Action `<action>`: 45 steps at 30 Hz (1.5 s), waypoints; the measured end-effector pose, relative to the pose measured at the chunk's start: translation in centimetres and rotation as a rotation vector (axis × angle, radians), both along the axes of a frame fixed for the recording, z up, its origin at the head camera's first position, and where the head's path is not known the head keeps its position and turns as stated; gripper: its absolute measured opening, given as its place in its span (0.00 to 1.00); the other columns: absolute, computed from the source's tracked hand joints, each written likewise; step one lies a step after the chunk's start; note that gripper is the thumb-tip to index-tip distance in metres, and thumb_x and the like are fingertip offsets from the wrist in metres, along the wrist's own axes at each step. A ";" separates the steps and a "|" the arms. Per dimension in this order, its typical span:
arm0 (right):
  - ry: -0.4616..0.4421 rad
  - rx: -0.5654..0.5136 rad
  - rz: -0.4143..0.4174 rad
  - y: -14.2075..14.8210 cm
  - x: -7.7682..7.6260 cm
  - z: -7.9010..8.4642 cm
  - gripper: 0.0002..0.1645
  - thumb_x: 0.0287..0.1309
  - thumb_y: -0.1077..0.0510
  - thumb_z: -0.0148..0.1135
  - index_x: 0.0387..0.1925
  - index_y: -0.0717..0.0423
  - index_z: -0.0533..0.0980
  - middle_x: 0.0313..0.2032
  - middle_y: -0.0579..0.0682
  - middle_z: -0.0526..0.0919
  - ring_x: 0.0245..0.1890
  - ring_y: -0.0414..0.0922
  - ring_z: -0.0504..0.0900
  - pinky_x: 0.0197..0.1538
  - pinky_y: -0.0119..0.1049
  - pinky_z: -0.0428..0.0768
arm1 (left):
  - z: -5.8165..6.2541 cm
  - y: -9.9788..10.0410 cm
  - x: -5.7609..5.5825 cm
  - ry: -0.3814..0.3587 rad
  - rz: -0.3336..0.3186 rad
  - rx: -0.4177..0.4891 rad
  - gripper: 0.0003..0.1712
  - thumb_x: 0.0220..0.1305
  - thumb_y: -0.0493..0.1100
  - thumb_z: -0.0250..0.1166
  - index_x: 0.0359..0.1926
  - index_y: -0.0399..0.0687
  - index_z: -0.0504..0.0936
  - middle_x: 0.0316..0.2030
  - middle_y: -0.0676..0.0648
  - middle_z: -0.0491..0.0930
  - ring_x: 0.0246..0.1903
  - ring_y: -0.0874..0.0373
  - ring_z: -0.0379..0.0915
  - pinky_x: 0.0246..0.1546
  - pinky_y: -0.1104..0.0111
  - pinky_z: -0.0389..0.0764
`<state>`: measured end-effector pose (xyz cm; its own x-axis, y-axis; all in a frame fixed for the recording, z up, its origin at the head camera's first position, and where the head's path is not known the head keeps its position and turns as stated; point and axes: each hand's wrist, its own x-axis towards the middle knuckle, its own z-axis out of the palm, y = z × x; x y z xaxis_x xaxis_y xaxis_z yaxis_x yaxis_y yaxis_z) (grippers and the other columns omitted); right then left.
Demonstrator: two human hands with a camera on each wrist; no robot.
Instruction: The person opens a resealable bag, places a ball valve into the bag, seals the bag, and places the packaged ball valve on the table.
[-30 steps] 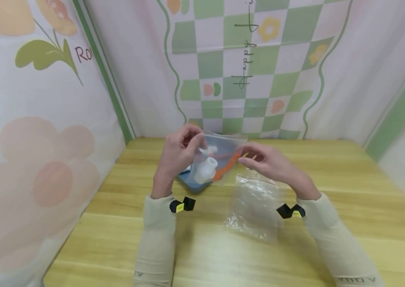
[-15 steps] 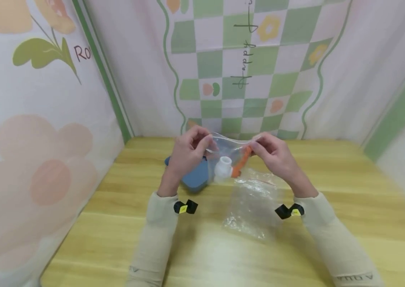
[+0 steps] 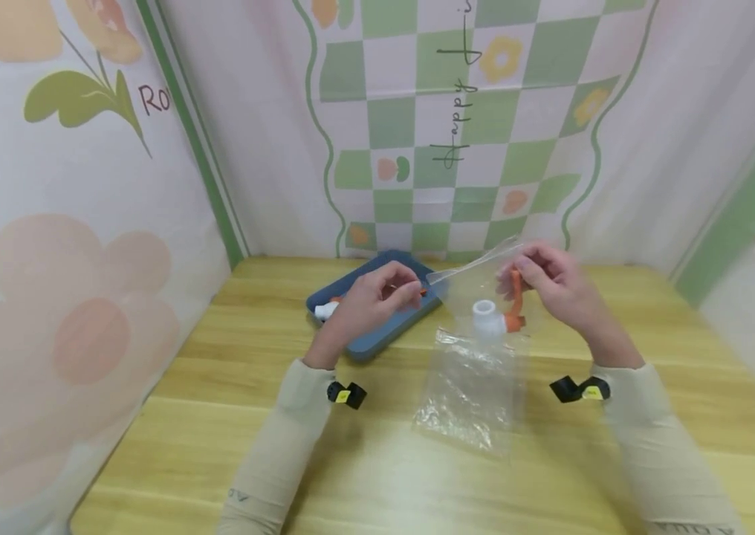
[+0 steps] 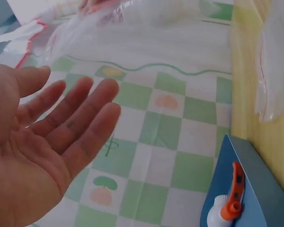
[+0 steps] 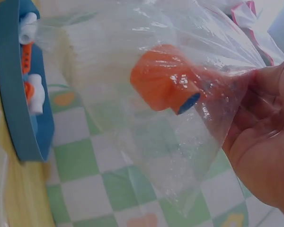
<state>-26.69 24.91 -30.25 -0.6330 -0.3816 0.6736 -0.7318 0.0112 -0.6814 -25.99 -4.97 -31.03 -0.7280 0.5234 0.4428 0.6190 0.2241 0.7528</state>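
My right hand pinches a clear zip bag near its top, holding it up over the table. Inside the bag is a white plastic valve with an orange handle. The right wrist view shows the orange handle through the plastic. My left hand holds nothing and hovers over a blue tray; its fingers are relaxed and spread in the left wrist view. More white valves with orange handles lie in the tray, partly hidden by the left hand in the head view.
A second clear zip bag lies flat on the wooden table, just below the raised bag. A patterned curtain hangs right behind the table's far edge, and another fabric panel stands along the left.
Both hands were at the bag's top edge half a second ago. The left hand has let go, and the right hand has carried the bag with the valve to the right, uncovering more of the tray.
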 end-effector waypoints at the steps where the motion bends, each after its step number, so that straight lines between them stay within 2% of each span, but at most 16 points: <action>1: -0.006 -0.010 0.019 0.6 -0.1 0.1 0.07 0.63 0.74 0.43 0.35 0.76 0.69 0.29 0.63 0.80 0.25 0.48 0.81 0.27 0.33 0.80 | -0.4 -0.2 -0.4 0.002 0.003 -0.041 0.10 0.68 0.48 0.53 0.42 0.48 0.74 0.33 0.50 0.80 0.31 0.60 0.77 0.36 0.65 0.80; 3: -0.015 -0.016 0.035 1.8 -0.2 0.3 0.07 0.63 0.75 0.42 0.35 0.78 0.68 0.30 0.64 0.79 0.26 0.48 0.81 0.28 0.33 0.80 | -1.0 -0.7 -1.0 0.004 0.014 -0.108 0.11 0.69 0.50 0.52 0.43 0.51 0.74 0.33 0.53 0.79 0.32 0.63 0.76 0.36 0.70 0.78; 9: -0.082 0.053 -0.084 5.5 -1.2 0.4 0.11 0.67 0.68 0.42 0.37 0.77 0.67 0.32 0.60 0.81 0.27 0.48 0.82 0.30 0.32 0.80 | -2.0 -2.5 -2.5 -0.056 0.090 -0.196 0.11 0.69 0.53 0.51 0.43 0.55 0.74 0.34 0.54 0.79 0.34 0.63 0.75 0.36 0.68 0.77; 16: -0.191 0.104 -0.293 9.4 -2.4 -1.4 0.14 0.69 0.61 0.43 0.37 0.72 0.66 0.32 0.55 0.80 0.27 0.43 0.82 0.31 0.31 0.81 | -2.8 -3.8 -4.0 -0.152 0.104 -0.260 0.14 0.68 0.54 0.52 0.42 0.51 0.75 0.36 0.48 0.79 0.35 0.51 0.74 0.33 0.65 0.75; 20: -0.264 0.150 -0.378 11.3 -3.2 -2.9 0.16 0.69 0.57 0.44 0.37 0.70 0.65 0.31 0.53 0.81 0.28 0.42 0.82 0.31 0.32 0.81 | -3.5 -4.4 -4.8 -0.164 0.119 -0.325 0.14 0.67 0.57 0.51 0.38 0.54 0.75 0.35 0.48 0.78 0.31 0.52 0.72 0.29 0.66 0.73; 23: -0.303 0.172 -0.413 12.5 -4.0 -3.8 0.18 0.69 0.55 0.43 0.38 0.71 0.65 0.31 0.51 0.82 0.29 0.42 0.82 0.31 0.32 0.81 | -4.1 -5.0 -5.4 -0.147 0.137 -0.358 0.12 0.69 0.54 0.51 0.36 0.53 0.75 0.32 0.49 0.78 0.27 0.55 0.69 0.26 0.66 0.71; 28: -0.371 0.162 -0.434 14.1 -5.1 -5.4 0.20 0.69 0.55 0.43 0.38 0.74 0.63 0.30 0.49 0.82 0.29 0.42 0.82 0.31 0.34 0.81 | -5.2 -5.9 -6.1 -0.120 0.165 -0.404 0.12 0.69 0.50 0.52 0.34 0.49 0.76 0.29 0.49 0.78 0.26 0.58 0.70 0.27 0.66 0.72; 33: -0.437 0.193 -0.468 15.3 -5.8 -6.8 0.23 0.70 0.52 0.41 0.39 0.74 0.63 0.30 0.46 0.82 0.29 0.41 0.82 0.32 0.34 0.81 | -6.1 -6.2 -6.1 -0.077 0.195 -0.478 0.09 0.69 0.48 0.52 0.36 0.52 0.77 0.29 0.51 0.79 0.27 0.61 0.73 0.30 0.68 0.74; 36: -0.491 0.231 -0.494 16.1 -6.2 -7.4 0.25 0.70 0.49 0.40 0.40 0.72 0.64 0.30 0.43 0.81 0.30 0.39 0.81 0.34 0.32 0.81 | -6.3 -6.0 -5.9 -0.056 0.211 -0.479 0.10 0.69 0.48 0.52 0.37 0.51 0.77 0.28 0.52 0.78 0.27 0.61 0.73 0.30 0.68 0.74; 41: -0.594 0.229 -0.489 17.5 -7.5 -8.3 0.25 0.69 0.46 0.40 0.40 0.67 0.66 0.30 0.40 0.79 0.31 0.38 0.80 0.37 0.30 0.80 | -6.7 -5.2 -5.7 0.004 0.247 -0.469 0.12 0.69 0.49 0.52 0.37 0.47 0.77 0.24 0.54 0.75 0.23 0.62 0.69 0.25 0.70 0.71; 45: -0.653 0.228 -0.491 18.5 -8.8 -8.9 0.22 0.69 0.47 0.41 0.36 0.63 0.71 0.29 0.40 0.78 0.31 0.37 0.78 0.38 0.30 0.79 | -6.8 -4.1 -5.3 0.111 0.269 -0.431 0.10 0.68 0.47 0.53 0.35 0.49 0.76 0.21 0.53 0.71 0.20 0.61 0.64 0.23 0.71 0.66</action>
